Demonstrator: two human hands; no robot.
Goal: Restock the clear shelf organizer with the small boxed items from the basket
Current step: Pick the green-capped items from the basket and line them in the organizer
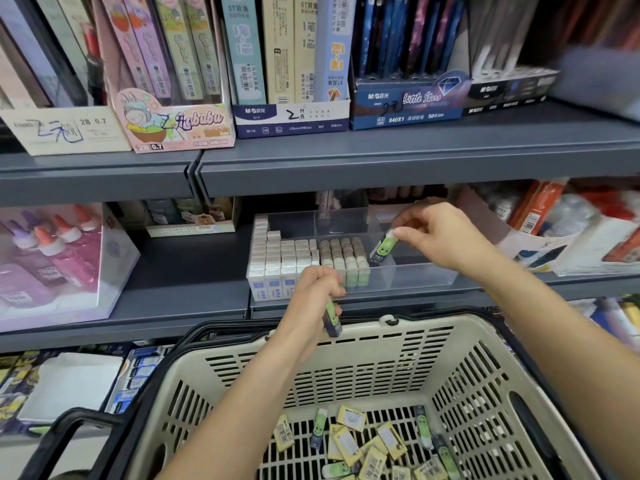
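Observation:
The clear shelf organizer (412, 277) sits on the middle shelf, its left part packed with rows of white boxes (277, 254) and green-sleeved boxes (343, 258); its right part is bare. My right hand (436, 233) pinches a green boxed item (382, 249) by its top end, tilted inside the organizer beside the green rows. My left hand (313, 292) grips another green boxed item (331, 320) in front of the organizer, above the basket's far rim. The beige basket (450, 344) below holds several loose green and yellow boxed items (367, 441).
A dark shelf edge (381, 174) overhangs the organizer closely. Display cartons of pencil leads (291, 119) stand above. A clear case of pink glue bottles (59, 261) is at the left, packaged goods (568, 237) at the right, more stock (69, 386) below.

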